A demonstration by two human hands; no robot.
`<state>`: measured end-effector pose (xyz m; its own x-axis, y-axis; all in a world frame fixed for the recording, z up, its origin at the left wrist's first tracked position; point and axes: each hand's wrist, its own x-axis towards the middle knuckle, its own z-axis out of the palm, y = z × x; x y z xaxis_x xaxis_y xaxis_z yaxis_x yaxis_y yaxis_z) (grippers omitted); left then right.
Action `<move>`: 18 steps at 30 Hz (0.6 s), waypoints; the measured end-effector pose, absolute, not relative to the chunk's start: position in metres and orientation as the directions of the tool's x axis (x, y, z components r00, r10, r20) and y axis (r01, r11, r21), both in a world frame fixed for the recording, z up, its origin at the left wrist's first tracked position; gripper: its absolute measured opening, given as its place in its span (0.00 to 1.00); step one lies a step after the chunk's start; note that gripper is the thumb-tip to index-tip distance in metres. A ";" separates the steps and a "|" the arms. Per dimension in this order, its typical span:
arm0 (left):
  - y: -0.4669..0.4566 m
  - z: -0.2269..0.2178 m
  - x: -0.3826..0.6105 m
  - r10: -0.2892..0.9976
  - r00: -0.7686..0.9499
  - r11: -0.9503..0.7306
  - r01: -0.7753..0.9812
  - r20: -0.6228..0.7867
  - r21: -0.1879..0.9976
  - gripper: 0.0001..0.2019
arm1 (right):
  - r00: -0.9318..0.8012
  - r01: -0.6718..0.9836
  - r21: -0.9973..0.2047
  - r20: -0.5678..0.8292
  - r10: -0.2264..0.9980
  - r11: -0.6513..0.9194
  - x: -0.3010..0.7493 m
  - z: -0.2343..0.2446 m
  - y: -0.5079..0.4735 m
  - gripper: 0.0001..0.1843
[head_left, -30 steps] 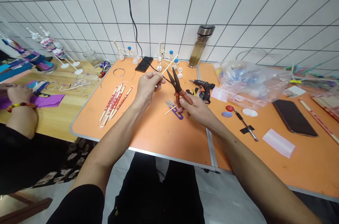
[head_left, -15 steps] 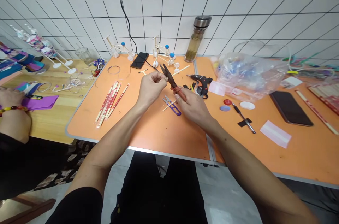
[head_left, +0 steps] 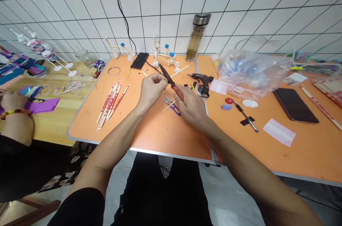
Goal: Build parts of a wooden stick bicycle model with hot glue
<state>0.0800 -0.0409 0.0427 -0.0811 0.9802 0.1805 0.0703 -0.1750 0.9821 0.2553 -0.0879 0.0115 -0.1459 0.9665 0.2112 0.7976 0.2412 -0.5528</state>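
My right hand [head_left: 191, 108] grips the red handles of black-bladed scissors [head_left: 169, 80], blades closed and pointing up-left over the orange table [head_left: 149, 133]. My left hand [head_left: 151, 88] is pinched shut right at the blades; what it pinches is too small to make out. A cut wooden stick piece [head_left: 181, 71] lies just behind the scissors. Small purple thread snips [head_left: 172, 106] and a short stick lie under my hands.
Wrapped chopsticks [head_left: 110, 104] lie left. Stick models [head_left: 164, 53], a phone [head_left: 140, 60], a bottle [head_left: 196, 37] stand at the back. Glue gun [head_left: 203, 81], plastic bag [head_left: 248, 74], second phone [head_left: 294, 104] are right. Another person's hand [head_left: 12, 106] works on purple felt at the left table.
The scissor blades closed on the stick my left hand held; the long end now lies on the table behind. Both hands sit slightly lower and the view has tilted.
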 end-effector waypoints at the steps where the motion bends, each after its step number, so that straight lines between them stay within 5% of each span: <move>1: -0.041 0.042 0.080 0.980 -0.082 -0.175 0.063 0.180 0.983 0.06 | -0.144 0.803 -0.546 0.209 0.967 0.237 0.255 0.012 -0.088 0.29; 18: -0.037 0.039 0.082 0.992 -0.089 -0.089 0.003 0.089 0.996 0.05 | -0.150 0.821 -0.505 0.258 0.954 0.266 0.255 0.006 -0.087 0.26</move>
<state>0.0818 -0.0369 0.0387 -0.0893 0.9921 0.0886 0.0034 -0.0887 0.9961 0.2553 -0.0867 0.0056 -0.1504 0.9543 0.2581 0.8213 0.2659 -0.5048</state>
